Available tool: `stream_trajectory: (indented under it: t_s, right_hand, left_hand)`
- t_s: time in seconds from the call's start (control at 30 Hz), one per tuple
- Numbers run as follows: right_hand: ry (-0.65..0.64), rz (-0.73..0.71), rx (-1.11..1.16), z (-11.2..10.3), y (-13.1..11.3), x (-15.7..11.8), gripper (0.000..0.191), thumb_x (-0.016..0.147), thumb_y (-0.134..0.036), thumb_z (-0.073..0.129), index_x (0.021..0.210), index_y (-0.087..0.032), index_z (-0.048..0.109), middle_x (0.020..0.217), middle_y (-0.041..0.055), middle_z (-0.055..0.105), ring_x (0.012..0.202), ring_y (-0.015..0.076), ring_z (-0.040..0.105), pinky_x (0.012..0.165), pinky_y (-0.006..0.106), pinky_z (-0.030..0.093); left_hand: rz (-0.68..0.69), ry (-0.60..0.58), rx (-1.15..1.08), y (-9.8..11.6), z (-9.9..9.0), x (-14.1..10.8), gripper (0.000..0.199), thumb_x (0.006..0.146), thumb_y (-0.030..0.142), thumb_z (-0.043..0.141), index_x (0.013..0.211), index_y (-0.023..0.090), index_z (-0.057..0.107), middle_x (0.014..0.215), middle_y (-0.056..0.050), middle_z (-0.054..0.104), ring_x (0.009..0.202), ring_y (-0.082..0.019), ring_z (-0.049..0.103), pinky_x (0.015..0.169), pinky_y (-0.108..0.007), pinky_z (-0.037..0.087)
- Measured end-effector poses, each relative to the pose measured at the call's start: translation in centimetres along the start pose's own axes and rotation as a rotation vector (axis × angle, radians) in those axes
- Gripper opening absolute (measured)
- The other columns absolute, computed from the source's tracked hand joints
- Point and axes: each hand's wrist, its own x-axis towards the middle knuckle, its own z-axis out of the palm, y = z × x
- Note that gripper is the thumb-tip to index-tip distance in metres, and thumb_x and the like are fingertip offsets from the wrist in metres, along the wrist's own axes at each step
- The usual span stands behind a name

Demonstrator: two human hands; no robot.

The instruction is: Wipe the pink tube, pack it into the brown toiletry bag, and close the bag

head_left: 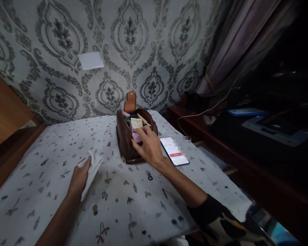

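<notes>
Cloth [94, 166] at eight o'clock, pinched by left hand [79, 175]; right hand [151, 145], pinching pink tube [137, 137], should avoid snagging bag [124, 141].

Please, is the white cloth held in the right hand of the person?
No, the white cloth is in the left hand, while the right hand is at the opening of the brown bag.

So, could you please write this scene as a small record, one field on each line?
Left hand: holds a white cloth
Right hand: at a pink item in the bag's opening; firmness of grip unclear
Bag: brown, open at the top, upright
Phone: lying right of the bag, screen lit
Surface: white cover with small printed motifs
Background: patterned wallpaper
</notes>
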Motion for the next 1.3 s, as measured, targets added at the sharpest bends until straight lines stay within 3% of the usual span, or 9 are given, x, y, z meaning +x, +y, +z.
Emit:
stream_trajectory:
  t_s: [0.2,0.33,0.4,0.63,0.8,0.9,1.07,1.2,1.3]
  right_hand:
    - [0.153,0.011,0.009,0.4,0.1,-0.2,0.009,0.093,-0.022,0.058,0.095,-0.022,0.067,0.103,0.0085,0.059,0.086,0.0212,0.060,0.077,0.033,0.052]
    - [0.177,-0.001,-0.015,0.9,0.1,0.0,0.014,0.096,-0.022,0.054,0.094,-0.023,0.069,0.104,0.0082,0.060,0.086,0.0202,0.059,0.078,0.033,0.050]
    - [0.155,-0.002,-0.029,1.1,0.2,0.3,0.017,0.096,-0.020,0.054,0.099,-0.024,0.070,0.106,0.0080,0.060,0.087,0.0203,0.058,0.079,0.034,0.049]
    - [0.007,-0.125,-0.021,0.7,0.8,-0.1,0.042,0.090,-0.021,0.057,0.132,-0.020,0.062,0.111,0.0126,0.061,0.099,0.0267,0.059,0.085,0.040,0.051]
    - [-0.031,-0.144,0.048,0.0,0.8,-0.8,0.043,0.094,-0.027,0.055,0.137,-0.019,0.058,0.117,0.0135,0.063,0.105,0.0285,0.059,0.089,0.043,0.050]
    - [-0.051,-0.088,0.100,-0.1,0.8,-0.8,0.035,0.096,-0.029,0.057,0.130,-0.019,0.059,0.112,0.0119,0.065,0.103,0.0284,0.059,0.087,0.042,0.049]
    - [-0.060,-0.035,0.024,-0.1,0.5,-0.6,0.010,0.098,-0.030,0.060,0.100,-0.021,0.062,0.097,0.0095,0.065,0.093,0.0273,0.055,0.080,0.038,0.045]
    - [-0.085,-0.030,-0.047,-0.2,-0.1,-0.4,0.008,0.095,-0.028,0.065,0.097,-0.022,0.061,0.098,0.0087,0.064,0.094,0.0270,0.054,0.079,0.037,0.042]
    - [-0.125,-0.005,-0.080,-0.4,-0.5,0.2,0.011,0.093,-0.027,0.068,0.100,-0.022,0.061,0.102,0.0089,0.064,0.095,0.0274,0.054,0.079,0.037,0.040]
  left_hand:
    - [-0.066,-0.025,0.011,0.9,0.1,-0.2,0.034,0.073,0.053,0.075,0.091,0.024,0.073,0.093,-0.006,0.077,0.119,-0.034,0.065,0.109,-0.047,0.047]
    - [-0.143,0.066,0.054,0.7,0.1,-0.2,0.042,0.074,0.054,0.075,0.102,0.024,0.073,0.120,-0.010,0.074,0.126,-0.036,0.062,0.107,-0.050,0.049]
    - [-0.137,0.111,0.060,0.7,0.4,-0.4,0.043,0.075,0.055,0.073,0.103,0.023,0.073,0.125,-0.011,0.072,0.127,-0.037,0.062,0.108,-0.052,0.049]
    - [-0.039,0.009,0.004,0.7,0.5,-0.2,0.035,0.073,0.053,0.076,0.091,0.024,0.075,0.108,-0.009,0.078,0.126,-0.037,0.063,0.111,-0.050,0.046]
    - [-0.063,-0.050,-0.016,0.5,0.8,-0.5,0.038,0.075,0.056,0.072,0.089,0.021,0.074,0.093,-0.009,0.079,0.112,-0.035,0.070,0.100,-0.046,0.053]
    - [-0.056,-0.042,-0.025,0.7,1.1,-0.8,0.036,0.075,0.055,0.073,0.086,0.020,0.073,0.087,-0.008,0.078,0.105,-0.034,0.072,0.096,-0.043,0.056]
    - [-0.056,-0.058,-0.039,0.5,1.0,-0.4,0.035,0.075,0.051,0.075,0.089,0.019,0.075,0.089,-0.010,0.079,0.104,-0.033,0.073,0.099,-0.043,0.054]
    - [-0.087,-0.106,-0.053,0.2,0.9,-0.2,0.041,0.073,0.051,0.078,0.097,0.017,0.074,0.094,-0.011,0.079,0.106,-0.034,0.072,0.100,-0.043,0.054]
    - [-0.136,0.005,-0.060,0.4,1.2,-0.7,0.040,0.074,0.050,0.078,0.101,0.019,0.073,0.099,-0.010,0.079,0.111,-0.032,0.071,0.101,-0.040,0.055]
